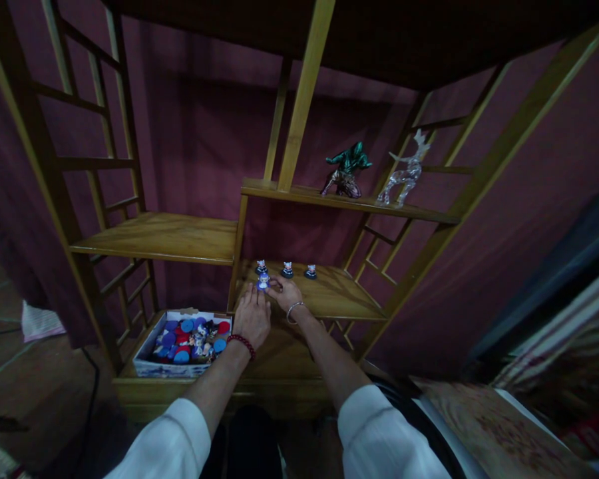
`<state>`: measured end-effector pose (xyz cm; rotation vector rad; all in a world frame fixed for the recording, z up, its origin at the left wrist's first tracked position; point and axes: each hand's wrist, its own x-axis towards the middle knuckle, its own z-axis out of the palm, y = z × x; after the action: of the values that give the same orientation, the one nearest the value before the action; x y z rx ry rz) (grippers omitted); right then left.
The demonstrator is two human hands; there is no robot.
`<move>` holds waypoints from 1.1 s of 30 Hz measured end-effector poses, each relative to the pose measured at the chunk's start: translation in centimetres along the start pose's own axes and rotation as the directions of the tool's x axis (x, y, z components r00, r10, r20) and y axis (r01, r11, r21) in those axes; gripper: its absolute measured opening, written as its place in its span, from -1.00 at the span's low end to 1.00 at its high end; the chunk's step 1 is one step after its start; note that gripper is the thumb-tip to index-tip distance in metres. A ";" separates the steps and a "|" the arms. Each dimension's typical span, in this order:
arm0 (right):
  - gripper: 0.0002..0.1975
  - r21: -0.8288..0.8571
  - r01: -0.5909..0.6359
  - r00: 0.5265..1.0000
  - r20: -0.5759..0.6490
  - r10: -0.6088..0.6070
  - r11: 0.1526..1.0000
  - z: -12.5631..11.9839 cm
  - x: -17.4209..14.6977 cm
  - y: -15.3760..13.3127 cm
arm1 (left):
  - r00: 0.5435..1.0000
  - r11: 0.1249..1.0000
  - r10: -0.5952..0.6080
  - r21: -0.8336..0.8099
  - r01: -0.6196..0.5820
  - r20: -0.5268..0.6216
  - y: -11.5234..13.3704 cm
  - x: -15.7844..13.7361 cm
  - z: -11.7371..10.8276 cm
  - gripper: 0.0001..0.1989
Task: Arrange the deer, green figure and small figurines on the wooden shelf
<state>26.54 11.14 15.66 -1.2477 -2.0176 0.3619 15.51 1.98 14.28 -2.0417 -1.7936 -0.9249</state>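
A small blue-and-white figurine (263,281) on a round blue base is at the front left of the lower right shelf (337,296). My right hand (286,295) has its thumb and forefinger closed on the figurine's right side. Stretched forward from below, the fingers of my left hand (253,316) reach the edge of its base; their tips are partly hidden. Behind it stand three small figurines with dark bases: a left one (261,266), a middle one (287,269) and a right one (310,271).
Left of my hands, an open box (170,370) holds several figurines with red, blue and purple bases. On the upper right shelf (299,194) stand a green-and-bronze crouching figure (348,169) and a clear deer (404,174). A wooden divider (238,249) rises beside the left shelf (167,234).
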 end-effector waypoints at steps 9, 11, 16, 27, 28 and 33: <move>-0.65 0.033 -0.033 0.999 0.026 0.032 0.999 0.1 0.1 0.1 | 1.000 1.000 0.005 0.012 -0.005 -0.014 0.0 0.0 0.1 -0.59; -0.65 0.025 -0.011 0.999 0.033 0.011 1.000 0.1 0.1 0.0 | 1.000 1.000 0.001 0.007 -0.001 -0.011 0.0 0.0 0.1 -0.59; -0.66 0.013 0.018 0.998 0.053 -0.018 1.000 0.0 0.2 -0.3 | 1.000 1.000 -0.019 0.020 0.019 -0.001 0.1 0.2 0.2 -0.58; -0.67 -0.041 0.026 0.999 0.049 -0.024 0.999 0.1 0.3 -0.1 | 0.999 0.998 -0.046 0.040 0.046 -0.003 0.4 0.3 0.0 -0.58; -0.66 -0.049 0.023 0.998 0.052 -0.021 0.999 0.1 0.2 -0.2 | 0.999 0.998 -0.046 0.042 0.046 -0.002 0.4 0.3 0.0 -0.59; -0.67 -0.077 0.011 0.998 0.066 -0.006 0.997 -0.1 0.0 -0.5 | 0.999 0.998 -0.046 0.040 0.045 0.014 0.5 0.3 -0.2 -0.58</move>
<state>26.24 10.83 16.00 -1.2885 -2.1098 0.3277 15.89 2.00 14.76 -1.9968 -1.8582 -0.8819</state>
